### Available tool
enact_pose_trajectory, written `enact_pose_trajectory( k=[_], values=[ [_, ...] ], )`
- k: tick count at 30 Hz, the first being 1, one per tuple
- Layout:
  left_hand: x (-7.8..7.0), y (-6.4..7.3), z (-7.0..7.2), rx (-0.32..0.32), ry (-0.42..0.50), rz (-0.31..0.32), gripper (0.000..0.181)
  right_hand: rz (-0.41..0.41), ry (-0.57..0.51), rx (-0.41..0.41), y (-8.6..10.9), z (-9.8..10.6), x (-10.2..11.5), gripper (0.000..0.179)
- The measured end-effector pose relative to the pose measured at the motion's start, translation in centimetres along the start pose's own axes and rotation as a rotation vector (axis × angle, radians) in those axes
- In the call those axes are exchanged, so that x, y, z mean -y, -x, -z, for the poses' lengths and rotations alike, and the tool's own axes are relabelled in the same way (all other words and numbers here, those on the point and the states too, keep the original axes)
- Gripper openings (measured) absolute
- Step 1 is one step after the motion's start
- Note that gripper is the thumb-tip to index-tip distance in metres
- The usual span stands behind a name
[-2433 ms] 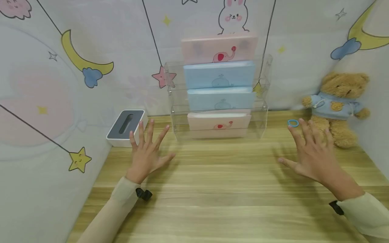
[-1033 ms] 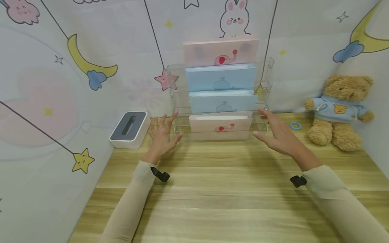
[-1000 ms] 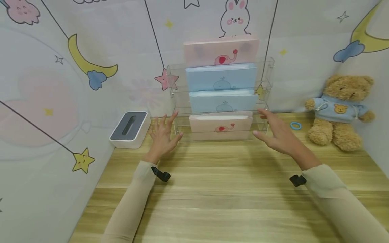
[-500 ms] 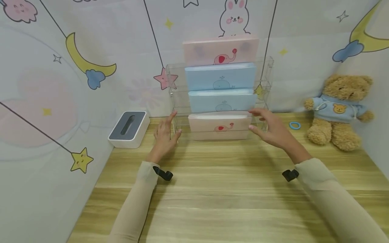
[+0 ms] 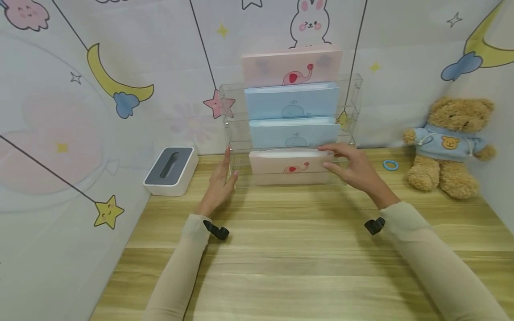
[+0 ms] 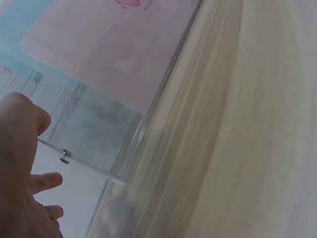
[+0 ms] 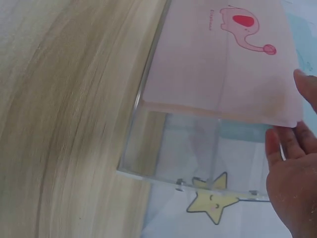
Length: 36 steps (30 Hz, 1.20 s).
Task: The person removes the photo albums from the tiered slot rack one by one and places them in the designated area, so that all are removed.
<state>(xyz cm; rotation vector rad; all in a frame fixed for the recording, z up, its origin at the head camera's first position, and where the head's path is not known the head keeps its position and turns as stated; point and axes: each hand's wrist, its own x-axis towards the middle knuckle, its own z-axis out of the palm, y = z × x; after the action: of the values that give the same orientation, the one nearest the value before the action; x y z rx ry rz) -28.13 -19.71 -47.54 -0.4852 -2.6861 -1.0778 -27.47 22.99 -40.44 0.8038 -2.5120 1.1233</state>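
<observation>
A clear acrylic rack (image 5: 342,177) stands on the table against the wall. Pink notebooks fill its front and rear slots, with two blue whale notebooks between them. My left hand (image 5: 217,183) holds the rack's left side, its thumb by the front and its other fingers outside; these fingers (image 6: 47,181) show in the left wrist view. My right hand (image 5: 356,168) is at the upper right corner of the front pink notebook (image 5: 281,166), which bears a red elephant. Its thumb lies in front, while its other fingers (image 7: 290,141) reach partly behind the notebook's edge.
Left of the rack sits a white box (image 5: 170,171) with a grey slotted top. On the right are a blue ring (image 5: 390,165) and a teddy bear (image 5: 451,147) in a blue top. Wooden table surface (image 5: 281,249) lies in front, and a patterned wall sheet surrounds the scene.
Both hands have come inward from their spread positions to the rack. The left fingers have drawn together at its side; the right hand has moved left onto the front pink notebook.
</observation>
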Motion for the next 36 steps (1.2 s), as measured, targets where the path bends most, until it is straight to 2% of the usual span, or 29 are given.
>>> enact_pose_trajectory(
  k=[3, 9, 12, 17, 21, 26, 32, 36],
  values=[
    [0.0, 0.0, -0.1, 0.003, 0.015, 0.012, 0.082, -0.024, -0.018, -0.005, -0.2, -0.5, -0.2, 0.039],
    [0.0, -0.1, -0.3, -0.03, 0.008, -0.004, 0.081, -0.021, -0.17, -0.042, -0.7, -2.0, -0.8, 0.031],
    [0.0, -0.1, -0.3, -0.045, 0.02, -0.002, 0.082, -0.032, -0.257, -0.089, -0.8, -2.9, -1.2, 0.029],
    [0.1, -0.1, -0.6, -0.043, 0.066, 0.003, 0.081, -0.105, -0.362, -0.199, -0.7, -4.3, -1.3, 0.026],
    [0.2, -0.2, -0.9, -0.041, 0.082, 0.004, 0.083, -0.119, -0.373, -0.271, -0.9, -4.7, -0.8, 0.025],
    [0.2, -0.2, -1.0, -0.042, 0.09, 0.001, 0.084, -0.147, -0.33, -0.319, -1.3, -5.1, -0.4, 0.028],
    [0.2, -0.1, -1.0, -0.033, 0.102, 0.02, 0.083, -0.163, -0.368, -0.399, -1.8, -5.7, 0.0, 0.026],
    [0.2, -0.1, -1.0, -0.037, 0.097, 0.023, 0.084, -0.172, -0.352, -0.449, -1.9, -6.1, 0.5, 0.024]
  ],
)
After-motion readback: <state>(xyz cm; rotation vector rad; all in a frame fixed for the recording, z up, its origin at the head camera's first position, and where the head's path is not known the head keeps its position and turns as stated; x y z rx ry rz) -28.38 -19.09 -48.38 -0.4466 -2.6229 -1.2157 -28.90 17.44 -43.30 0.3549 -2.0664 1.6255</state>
